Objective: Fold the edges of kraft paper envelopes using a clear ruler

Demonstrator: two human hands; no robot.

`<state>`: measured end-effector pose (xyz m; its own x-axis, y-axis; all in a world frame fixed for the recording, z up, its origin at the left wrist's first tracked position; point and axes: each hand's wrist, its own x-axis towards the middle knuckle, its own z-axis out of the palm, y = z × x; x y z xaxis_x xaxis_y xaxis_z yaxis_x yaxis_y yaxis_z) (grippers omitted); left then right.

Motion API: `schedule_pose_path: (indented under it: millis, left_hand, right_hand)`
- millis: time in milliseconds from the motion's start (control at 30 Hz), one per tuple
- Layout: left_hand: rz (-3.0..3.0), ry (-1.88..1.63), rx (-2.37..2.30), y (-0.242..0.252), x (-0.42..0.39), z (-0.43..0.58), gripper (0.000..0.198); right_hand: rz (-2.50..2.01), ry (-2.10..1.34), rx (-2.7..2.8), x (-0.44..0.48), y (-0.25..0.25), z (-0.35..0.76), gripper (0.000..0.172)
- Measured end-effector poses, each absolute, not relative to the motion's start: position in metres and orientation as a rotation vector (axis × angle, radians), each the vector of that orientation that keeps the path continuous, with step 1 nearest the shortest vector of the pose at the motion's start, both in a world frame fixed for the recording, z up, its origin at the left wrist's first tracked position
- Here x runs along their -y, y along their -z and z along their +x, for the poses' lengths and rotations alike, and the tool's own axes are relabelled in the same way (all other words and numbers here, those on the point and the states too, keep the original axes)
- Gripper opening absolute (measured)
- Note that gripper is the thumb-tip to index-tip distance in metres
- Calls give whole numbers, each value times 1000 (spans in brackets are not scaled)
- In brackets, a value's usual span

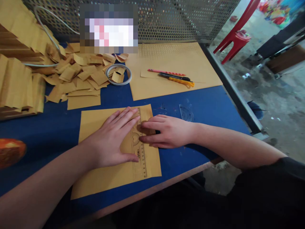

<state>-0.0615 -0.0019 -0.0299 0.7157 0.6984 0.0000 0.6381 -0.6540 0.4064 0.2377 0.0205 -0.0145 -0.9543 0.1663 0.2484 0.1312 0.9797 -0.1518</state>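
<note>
A sheet of brown paper [105,184] lies on the blue tabletop, with a clear plastic ruler [140,165] along its right side. My left hand [114,136] is open and spread flat over the sheet, its fingertips and thumb resting on the ruler. From the right, my right hand [166,130] reaches the ruler's right edge. Its thumb and forefinger are apart there, with the fingertips touching the edge; the other fingers are partly tucked under the hand.
A pink pencil [164,72] and a yellow-and-black cutter [183,81] lie on larger brown sheets [140,89] behind. A clear protractor [186,113] is near my right wrist. Tape roll [130,76], paper scraps [83,71] and stacked folded paper [16,82] occupy the left. A perforated metal panel [166,22] stands behind.
</note>
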Motion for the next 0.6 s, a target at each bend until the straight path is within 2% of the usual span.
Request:
schedule_pose_path:
  millis: [600]
  left_hand:
    - [2583, -237, -1014, 31, 2, -61, 131]
  right_hand:
    - [-226, -198, 2858, -20, 13, 237, 36]
